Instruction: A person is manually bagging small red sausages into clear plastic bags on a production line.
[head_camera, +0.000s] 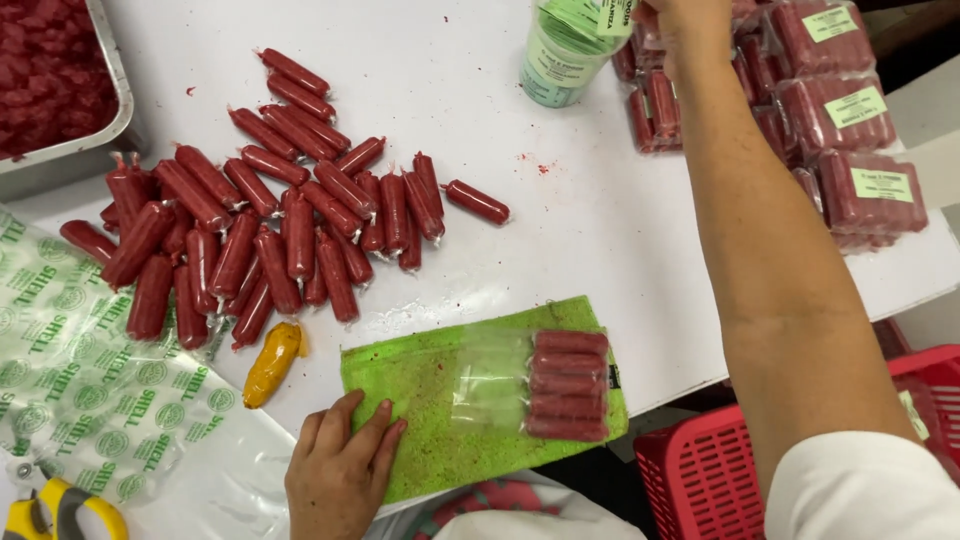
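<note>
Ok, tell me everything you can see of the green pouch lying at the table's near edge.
The green pouch is a flat plastic bag, bright green with reddish speckles and a clear window. It lies flat at the white table's near edge, slightly tilted. Five red sausages sit stacked side by side at its right end. The left hand presses its left corner; the right hand is far off, by the labelled packs.

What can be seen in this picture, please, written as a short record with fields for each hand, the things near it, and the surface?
left hand: left hand lies flat on the green cutting mat
right hand: right hand reaches far across to the stacked labelled packs of red sausages; its fingers are out of view
on the mat: clear plastic bag with five red sausages
loose pile: heap of small red sausages
beside pile: one yellow sausage
surface: white table
</note>
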